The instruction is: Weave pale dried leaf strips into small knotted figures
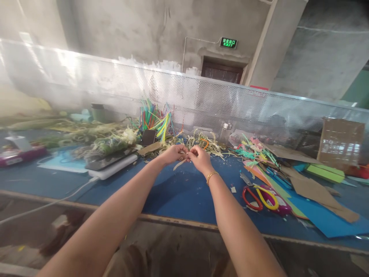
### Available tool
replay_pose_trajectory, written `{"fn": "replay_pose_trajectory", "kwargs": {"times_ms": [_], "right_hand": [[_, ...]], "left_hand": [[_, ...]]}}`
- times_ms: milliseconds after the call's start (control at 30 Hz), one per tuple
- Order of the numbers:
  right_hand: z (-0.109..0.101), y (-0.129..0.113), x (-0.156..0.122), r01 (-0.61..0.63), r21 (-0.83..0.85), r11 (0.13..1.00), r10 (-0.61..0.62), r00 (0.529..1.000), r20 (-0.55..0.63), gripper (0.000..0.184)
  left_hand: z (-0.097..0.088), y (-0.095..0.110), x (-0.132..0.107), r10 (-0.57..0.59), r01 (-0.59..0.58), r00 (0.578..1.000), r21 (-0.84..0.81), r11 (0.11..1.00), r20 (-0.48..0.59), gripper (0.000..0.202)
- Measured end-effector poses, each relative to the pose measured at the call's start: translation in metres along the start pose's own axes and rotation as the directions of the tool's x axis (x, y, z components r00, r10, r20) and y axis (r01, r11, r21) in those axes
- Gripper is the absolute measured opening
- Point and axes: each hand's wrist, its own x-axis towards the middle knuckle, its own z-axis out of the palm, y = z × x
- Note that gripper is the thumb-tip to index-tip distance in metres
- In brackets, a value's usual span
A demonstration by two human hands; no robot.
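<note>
Out over the blue table, my left hand [173, 154] and my right hand [200, 157] meet fingertip to fingertip, both closed in a pinch. A thin pale strip [179, 164] sticks out below the left fingers. Its other end is hidden between the two hands, so I cannot make out whether the right fingers grip the strip too. A loose heap of pale, straw-like strands [201, 141] lies just beyond my hands. Nearer my right forearm rest scissors [261, 197] with one red and one yellow handle loop.
Coloured pipe cleaners [152, 119] stand behind a dark phone [148, 137]. A white power bank [112, 168] with a cable lies left. Coloured paper [325, 215] and cardboard [317, 188] cover the right side. A perforated metal screen [178, 90] runs along the back, by a clear bottle [225, 134].
</note>
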Motion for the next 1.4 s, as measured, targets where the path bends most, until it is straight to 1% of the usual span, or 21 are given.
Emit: {"fn": "replay_pose_trajectory", "kwargs": {"times_ms": [100,167,300,433,500,600,733,867,933,1000,1067,1133,1200,1267,1300,1333,1400], "right_hand": [[-0.002,0.000,0.001,0.015,-0.003,1.000,-0.015,1.000,-0.014,0.008],[-0.003,0.001,0.001,0.017,0.007,1.000,-0.017,1.000,0.000,0.008],[-0.001,0.002,0.000,-0.018,0.065,0.998,0.015,0.998,0.055,0.011],[0.001,0.004,0.002,-0.091,0.209,0.974,0.073,0.993,0.094,0.013],[0.002,0.006,0.004,-0.129,0.278,0.952,0.105,0.989,0.101,0.013],[0.002,0.008,0.006,-0.178,0.371,0.911,0.146,0.983,0.115,0.013],[0.002,0.010,0.007,-0.229,0.465,0.855,0.180,0.972,0.149,0.013],[0.004,0.010,0.007,-0.247,0.506,0.826,0.190,0.968,0.161,0.013],[0.004,0.010,0.007,-0.244,0.519,0.819,0.196,0.970,0.146,0.013],[0.004,0.010,0.007,-0.239,0.536,0.809,0.200,0.971,0.130,0.014],[0.003,0.011,0.008,-0.223,0.549,0.805,0.200,0.974,0.101,0.015],[0.003,0.012,0.009,-0.193,0.548,0.814,0.205,0.978,0.040,0.017],[0.004,0.014,0.010,-0.169,0.525,0.834,0.210,0.977,-0.020,0.017],[0.005,0.017,0.010,-0.157,0.490,0.857,0.208,0.977,-0.051,0.017],[0.006,0.019,0.011,-0.151,0.473,0.868,0.202,0.978,-0.059,0.017],[0.007,0.020,0.011,-0.144,0.460,0.876,0.196,0.978,-0.067,0.017],[0.007,0.020,0.011,-0.131,0.449,0.884,0.188,0.979,-0.084,0.018]], "left_hand": [[0.002,0.001,-0.001,-0.032,0.032,0.999,-0.107,0.994,0.006,0.021],[0.003,0.001,-0.001,-0.071,0.071,0.997,-0.157,0.985,0.006,0.022],[0.005,0.002,-0.001,-0.125,0.120,0.992,-0.156,0.980,-0.017,0.022],[0.003,0.004,-0.002,-0.135,0.128,0.990,-0.115,0.985,-0.052,0.020],[0.000,0.005,-0.002,-0.127,0.119,0.987,-0.091,0.989,-0.097,0.019],[-0.008,0.005,-0.002,-0.113,0.097,0.973,-0.089,0.991,-0.200,0.016],[-0.017,0.004,0.001,-0.153,0.119,0.940,-0.127,0.985,-0.306,0.013],[-0.020,0.001,0.005,-0.164,0.133,0.905,-0.105,0.986,-0.393,0.010],[-0.021,-0.002,0.007,-0.144,0.126,0.892,-0.069,0.990,-0.429,0.009],[-0.022,-0.006,0.009,-0.089,0.108,0.866,0.010,0.994,-0.492,0.010],[-0.023,-0.008,0.009,0.006,0.084,0.823,0.131,0.988,-0.567,0.015],[-0.022,-0.006,0.007,0.122,0.044,0.788,0.253,0.966,-0.604,0.020],[-0.017,0.001,0.004,0.244,-0.040,0.783,0.344,0.938,-0.573,0.024],[-0.008,0.009,0.000,0.355,-0.161,0.802,0.398,0.903,-0.481,0.026],[-0.003,0.012,-0.002,0.393,-0.224,0.822,0.402,0.888,-0.411,0.025],[0.002,0.015,-0.003,0.403,-0.270,0.857,0.387,0.882,-0.321,0.022],[0.009,0.016,-0.004,0.360,-0.289,0.916,0.331,0.898,-0.177,0.019]]}}
